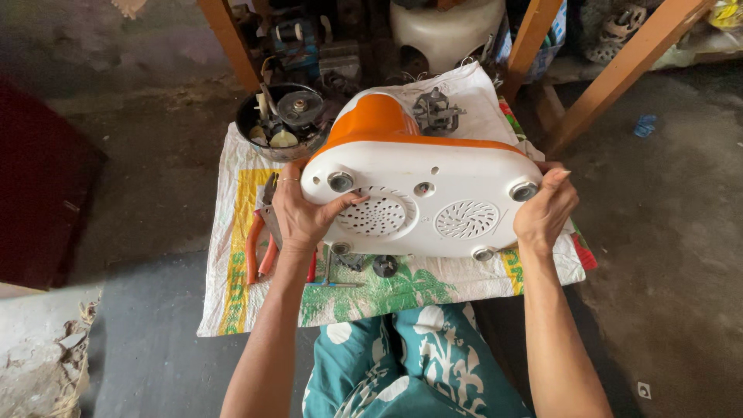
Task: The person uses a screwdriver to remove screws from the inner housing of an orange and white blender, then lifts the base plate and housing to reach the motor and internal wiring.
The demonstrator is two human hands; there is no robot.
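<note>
A white and orange appliance base [422, 182] is tipped on its side, its white underside with two round vent grilles and small rubber feet facing me. My left hand [303, 210] grips its left end, thumb across the left grille. My right hand [546, 210] holds its right end, fingers curled over the rim. It rests above a printed woven sack [232, 255] spread on the floor.
A dark bowl [280, 122] of small parts stands at the sack's far left. A bare metal motor part [436, 111] lies behind the appliance. Orange-handled pliers [260, 251] and small black knobs [385, 265] lie by my left wrist. Wooden legs [619, 73] and a white stool [449, 31] stand beyond.
</note>
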